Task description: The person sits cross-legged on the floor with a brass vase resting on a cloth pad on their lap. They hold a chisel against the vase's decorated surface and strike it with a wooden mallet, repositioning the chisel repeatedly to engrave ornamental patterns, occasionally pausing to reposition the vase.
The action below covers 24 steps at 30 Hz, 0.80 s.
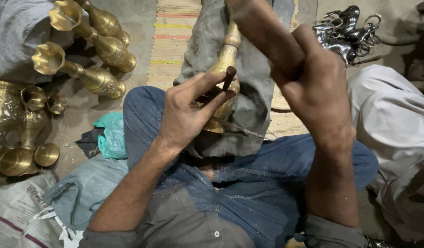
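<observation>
— While the head camera looks down at the lap, what does the left hand (184, 115) hold?

— It pinches a short dark rod-like punch tool (229, 77) between thumb and fingertips, tip set against the slender golden brass vase (224, 69). The vase lies lengthwise on a grey crumpled cloth (253, 78) spread over the person's blue denim jeans (267, 183), probably so that the metal is cushioned and does not roll.

— And the right hand (317, 92)?

— It is raised and closed in a fist, just above and to the right of the vase. Its back faces the camera, so I cannot tell what it grips, if anything.

— What lies around?

— On the concrete floor (138, 18) at upper left, three tall fluted brass vases (94, 80) lie on their sides, near one another. Below them sit small round brass cups and bases (19, 158), well apart from the lap. A teal plastic bag (111, 133) lies beside the left knee. A striped woven mat (175, 36) runs under the cloth, and a heap of shiny silver metal figurines (347, 27) sits at upper right. Another person's pale grey trouser leg (391, 119) shows at the right edge.
</observation>
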Tool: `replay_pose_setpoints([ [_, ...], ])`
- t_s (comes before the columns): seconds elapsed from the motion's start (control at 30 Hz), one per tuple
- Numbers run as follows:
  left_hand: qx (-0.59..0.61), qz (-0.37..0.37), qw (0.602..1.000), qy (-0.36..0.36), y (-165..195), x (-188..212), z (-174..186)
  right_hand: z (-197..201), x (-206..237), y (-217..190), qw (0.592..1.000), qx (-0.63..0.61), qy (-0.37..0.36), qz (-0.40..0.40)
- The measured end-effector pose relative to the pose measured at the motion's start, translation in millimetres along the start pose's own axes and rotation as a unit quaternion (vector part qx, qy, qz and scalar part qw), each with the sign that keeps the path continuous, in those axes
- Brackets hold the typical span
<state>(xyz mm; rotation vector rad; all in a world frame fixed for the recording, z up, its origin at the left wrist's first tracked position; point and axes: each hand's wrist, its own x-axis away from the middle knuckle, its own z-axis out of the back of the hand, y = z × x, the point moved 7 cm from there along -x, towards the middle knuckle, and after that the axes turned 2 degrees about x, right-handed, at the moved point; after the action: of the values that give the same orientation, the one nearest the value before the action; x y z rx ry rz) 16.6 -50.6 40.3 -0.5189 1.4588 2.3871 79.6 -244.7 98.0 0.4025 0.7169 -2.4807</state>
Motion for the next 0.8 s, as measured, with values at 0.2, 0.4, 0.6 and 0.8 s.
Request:
replay_pose_setpoints([
  [0.2,0.01,0.033,0.999,-0.008,-6.3,2.7,-0.8,8.2,5.6,-11.5,0.989,0.116,0.04,0.078],
  [0.4,-0.006,0.007,1.0,-0.004,-6.3,2.9,-0.4,5.7,2.7,-9.8,0.997,0.048,0.024,0.047],
  [0.6,0.006,0.031,0.999,-0.01,-10.2,2.6,-1.3,5.4,-0.7,-11.1,0.996,0.084,0.008,0.025],
  [0.8,-0.022,-0.006,1.0,-0.014,-6.0,2.2,0.1,3.0,-2.4,-10.7,0.992,0.122,0.003,0.03],
])
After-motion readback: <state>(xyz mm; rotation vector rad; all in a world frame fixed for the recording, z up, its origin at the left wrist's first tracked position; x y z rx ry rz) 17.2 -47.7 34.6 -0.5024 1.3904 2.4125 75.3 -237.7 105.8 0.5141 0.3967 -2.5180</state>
